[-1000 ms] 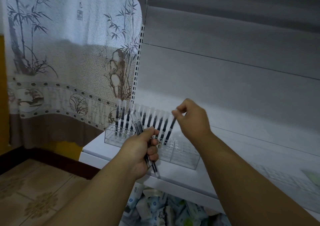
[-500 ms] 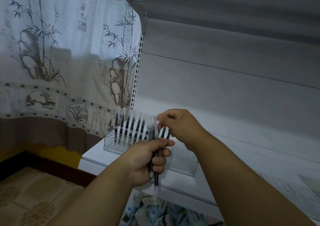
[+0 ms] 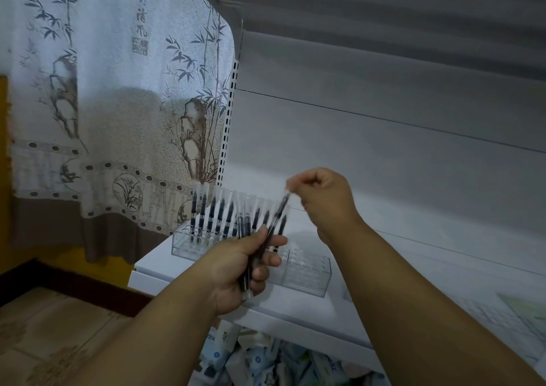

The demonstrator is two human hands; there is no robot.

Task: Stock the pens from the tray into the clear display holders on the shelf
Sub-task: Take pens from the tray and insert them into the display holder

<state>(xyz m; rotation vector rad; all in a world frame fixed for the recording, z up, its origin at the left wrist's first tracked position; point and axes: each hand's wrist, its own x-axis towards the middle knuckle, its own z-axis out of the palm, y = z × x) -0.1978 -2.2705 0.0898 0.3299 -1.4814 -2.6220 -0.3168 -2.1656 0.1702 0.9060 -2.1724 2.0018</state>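
Right hand (image 3: 322, 199): fingertips pinch the top end of a single pen (image 3: 277, 214), which hangs slanted down toward the left hand. Its lower end sits at, or just clear of, the bundle; cannot tell which.

Left hand (image 3: 239, 264): fingers curled round a bundle of pens (image 3: 244, 246), held roughly upright in front of the shelf edge, tips poking out below the fist.

Behind the hands: clear display holder (image 3: 189, 242) on the white shelf (image 3: 295, 314). Its left part carries rows of pens standing upright, clear caps up. The adjoining clear section to the right (image 3: 307, 276) shows empty sockets. No tray in view.

Judgement on handling: pens look light, stiff and slim, with smooth plastic barrels, so likely slippery in a loose pinch. A grip high on the barrel near the cap, as now, leaves the lower end free to be steered into a socket. The sockets look narrow; the pen would need to be near vertical before lowering. The holder seems light, so a sideways knock could shift it or disturb the standing pens.

Surroundings: bamboo-print curtain (image 3: 112, 105) left of the shelf; packaged goods (image 3: 266, 362) below it.
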